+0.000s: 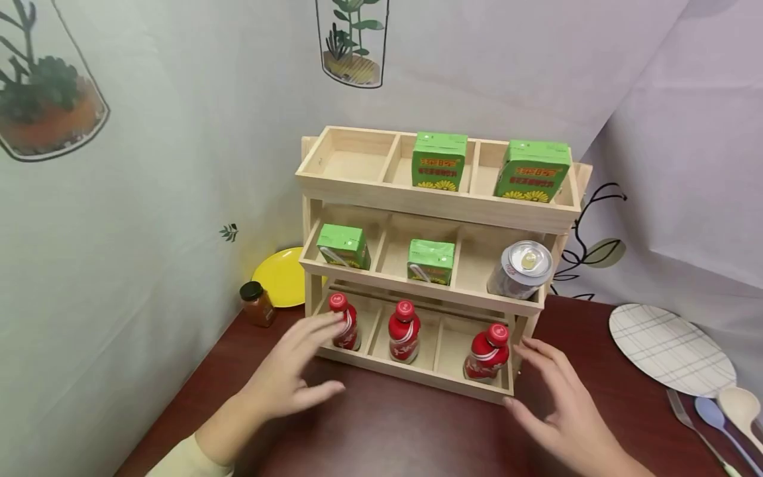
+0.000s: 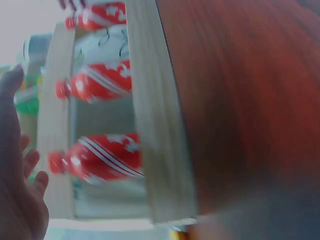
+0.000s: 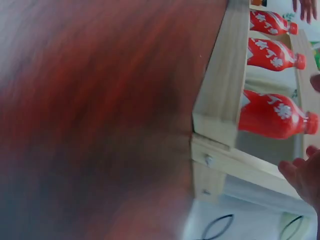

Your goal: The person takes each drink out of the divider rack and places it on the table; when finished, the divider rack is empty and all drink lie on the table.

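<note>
A three-tier wooden rack (image 1: 438, 205) stands on the dark red table. Its lowest tier holds three red bottles, at the left (image 1: 352, 334), middle (image 1: 404, 338) and right (image 1: 485, 358). My left hand (image 1: 292, 374) hovers before the left bottle, fingers extended and thumb apart, holding nothing; its fingertips partly overlap that bottle in the head view. Near the rack's lower right end is my right hand (image 1: 557, 404), also spread and holding nothing. Whether its fingertips touch the rack's side I cannot tell. In the right wrist view, the nearest red bottle (image 3: 272, 115) lies beyond the fingers.
Green drink cartons sit on the top tier (image 1: 440, 162) and middle tier (image 1: 430, 262), with a silver can (image 1: 520, 270) at the middle tier's right. A yellow plate (image 1: 280, 278) and a jar (image 1: 257, 305) are left; a checked plate (image 1: 670, 348), fork (image 1: 679, 407) and spoons (image 1: 709, 411) right.
</note>
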The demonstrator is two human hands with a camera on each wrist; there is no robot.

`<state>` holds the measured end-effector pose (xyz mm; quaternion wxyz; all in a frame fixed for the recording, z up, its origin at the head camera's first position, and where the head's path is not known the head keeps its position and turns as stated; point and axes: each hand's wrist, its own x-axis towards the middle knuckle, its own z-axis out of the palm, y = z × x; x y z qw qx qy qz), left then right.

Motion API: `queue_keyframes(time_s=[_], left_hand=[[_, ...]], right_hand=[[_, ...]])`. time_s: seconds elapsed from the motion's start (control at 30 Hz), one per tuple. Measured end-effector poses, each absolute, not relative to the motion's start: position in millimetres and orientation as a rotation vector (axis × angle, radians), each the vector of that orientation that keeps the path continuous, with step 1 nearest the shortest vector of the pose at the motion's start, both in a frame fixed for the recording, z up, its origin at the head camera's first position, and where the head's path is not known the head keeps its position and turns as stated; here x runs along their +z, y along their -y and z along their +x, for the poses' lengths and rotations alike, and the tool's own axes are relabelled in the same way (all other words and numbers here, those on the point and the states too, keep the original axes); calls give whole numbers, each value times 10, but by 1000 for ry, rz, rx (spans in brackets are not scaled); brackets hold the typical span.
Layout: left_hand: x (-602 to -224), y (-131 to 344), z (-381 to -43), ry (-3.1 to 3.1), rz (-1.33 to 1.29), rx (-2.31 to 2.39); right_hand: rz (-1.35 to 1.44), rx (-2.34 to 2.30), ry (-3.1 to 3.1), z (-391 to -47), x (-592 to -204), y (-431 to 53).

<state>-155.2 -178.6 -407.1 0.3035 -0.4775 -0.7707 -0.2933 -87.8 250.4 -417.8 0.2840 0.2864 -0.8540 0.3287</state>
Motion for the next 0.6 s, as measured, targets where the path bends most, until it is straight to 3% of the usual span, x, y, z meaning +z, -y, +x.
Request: queue_keyframes(time_s=[0.23,0.47,0.6], left_hand=[[-4404,1961,-1698,2139,-899,-1011],[-4640,1995,-1846,2349,-696,-1060],[-4750,1970,-1892,2486,-577,-1073]], right_hand=[[438,1185,2343,-1004,-4450,-2399],[393,1515,2161,-1125,-4600,-2221],[334,1412,2140,-1190,-4662,-2167]])
